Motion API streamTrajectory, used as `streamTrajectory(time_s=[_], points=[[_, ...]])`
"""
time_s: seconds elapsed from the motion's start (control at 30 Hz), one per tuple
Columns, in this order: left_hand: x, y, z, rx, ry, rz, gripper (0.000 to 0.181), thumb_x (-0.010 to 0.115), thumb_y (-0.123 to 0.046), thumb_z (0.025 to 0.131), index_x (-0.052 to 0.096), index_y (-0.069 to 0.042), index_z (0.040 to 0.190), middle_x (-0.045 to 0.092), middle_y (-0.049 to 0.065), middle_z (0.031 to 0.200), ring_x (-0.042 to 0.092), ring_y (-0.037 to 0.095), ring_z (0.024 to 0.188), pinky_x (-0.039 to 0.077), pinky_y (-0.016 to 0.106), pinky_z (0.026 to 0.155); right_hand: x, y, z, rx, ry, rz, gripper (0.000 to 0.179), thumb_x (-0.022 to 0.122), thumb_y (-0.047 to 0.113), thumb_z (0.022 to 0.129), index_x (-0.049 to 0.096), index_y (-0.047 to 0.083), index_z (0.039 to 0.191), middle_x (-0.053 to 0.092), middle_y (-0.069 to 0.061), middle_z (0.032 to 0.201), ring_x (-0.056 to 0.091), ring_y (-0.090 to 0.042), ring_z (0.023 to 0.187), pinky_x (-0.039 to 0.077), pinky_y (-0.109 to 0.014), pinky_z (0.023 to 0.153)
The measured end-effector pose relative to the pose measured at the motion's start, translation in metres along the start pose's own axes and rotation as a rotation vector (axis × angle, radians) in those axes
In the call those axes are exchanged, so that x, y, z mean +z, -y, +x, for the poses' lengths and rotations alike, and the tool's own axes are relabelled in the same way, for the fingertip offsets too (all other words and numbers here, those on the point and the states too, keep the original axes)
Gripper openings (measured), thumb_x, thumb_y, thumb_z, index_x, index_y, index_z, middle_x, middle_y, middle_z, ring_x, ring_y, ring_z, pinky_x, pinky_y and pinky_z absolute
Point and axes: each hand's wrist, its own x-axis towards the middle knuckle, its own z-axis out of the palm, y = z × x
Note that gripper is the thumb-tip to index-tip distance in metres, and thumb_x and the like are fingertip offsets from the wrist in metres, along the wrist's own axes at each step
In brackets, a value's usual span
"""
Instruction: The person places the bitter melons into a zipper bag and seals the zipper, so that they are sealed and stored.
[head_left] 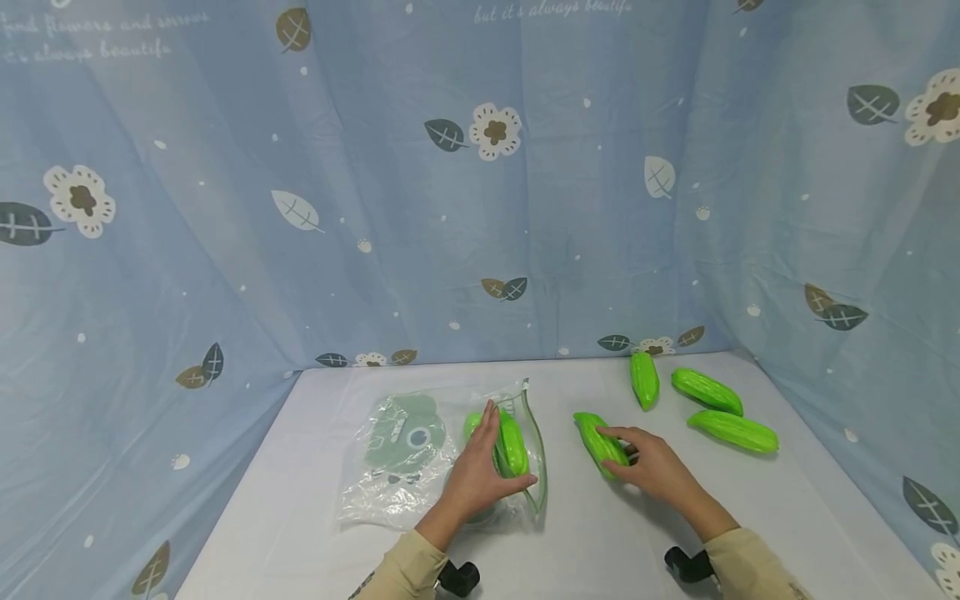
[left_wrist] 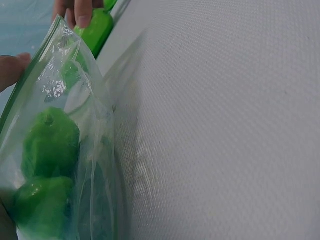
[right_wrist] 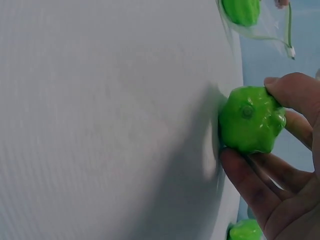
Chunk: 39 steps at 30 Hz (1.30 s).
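Note:
My right hand [head_left: 648, 462] grips a bright green, ridged bitter melon [head_left: 596, 437] near the table's middle, thumb on one side and fingers on the other. In the right wrist view its rounded, knobbly end [right_wrist: 252, 120] faces the camera, close to the table. My left hand [head_left: 480, 471] lies over the mouth of a clear zip bag [head_left: 360, 500], fingers fairly straight and thumb spread at the green-edged rim. Inside the bag are bitter melons [head_left: 513, 446], two of whose ends [left_wrist: 50, 142] show through the plastic in the left wrist view. The hand partly hides them.
Three more bitter melons lie at the back right: one upright in view [head_left: 644, 381], one slanting [head_left: 707, 392] and one nearer the front [head_left: 735, 431]. A white table [head_left: 270, 517] carries everything. Behind and beside it hangs a blue patterned curtain [head_left: 375, 183].

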Motion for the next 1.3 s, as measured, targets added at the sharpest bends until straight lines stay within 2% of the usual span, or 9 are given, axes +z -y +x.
streamTrajectory(time_s=[0.33, 0.87, 1.3], points=[[-0.0004, -0.0007, 0.0012, -0.004, -0.003, -0.005, 0.121, 0.08, -0.061, 0.077, 0.016, -0.005, 0.163, 0.01, 0.007, 0.171, 0.027, 0.039, 0.15, 0.043, 0.06, 0.108, 0.0071, -0.0008, 0.0031, 0.034, -0.014, 0.008, 0.055, 0.082, 0.026, 0.087, 0.065, 0.013, 0.138, 0.065, -0.015, 0.129, 0.069, -0.026, 0.099, 0.059, -0.034, 0.076], [-0.0009, -0.0019, 0.0003, -0.004, 0.004, -0.014, 0.12, 0.081, -0.058, 0.078, 0.016, -0.005, 0.163, 0.01, 0.007, 0.171, 0.027, 0.039, 0.15, 0.044, 0.06, 0.107, 0.0082, -0.0007, 0.0011, 0.03, -0.04, 0.04, 0.055, 0.083, 0.025, 0.087, 0.066, 0.013, 0.137, 0.066, -0.015, 0.125, 0.069, -0.03, 0.099, 0.06, -0.034, 0.073], [-0.0016, -0.0018, -0.0002, -0.004, 0.008, -0.006, 0.12, 0.08, -0.06, 0.078, 0.015, -0.006, 0.163, 0.009, 0.006, 0.171, 0.026, 0.038, 0.151, 0.044, 0.059, 0.107, 0.0073, 0.0007, -0.0002, 0.042, -0.034, 0.069, 0.055, 0.082, 0.026, 0.088, 0.064, 0.015, 0.138, 0.065, -0.014, 0.127, 0.068, -0.025, 0.099, 0.057, -0.028, 0.072]])
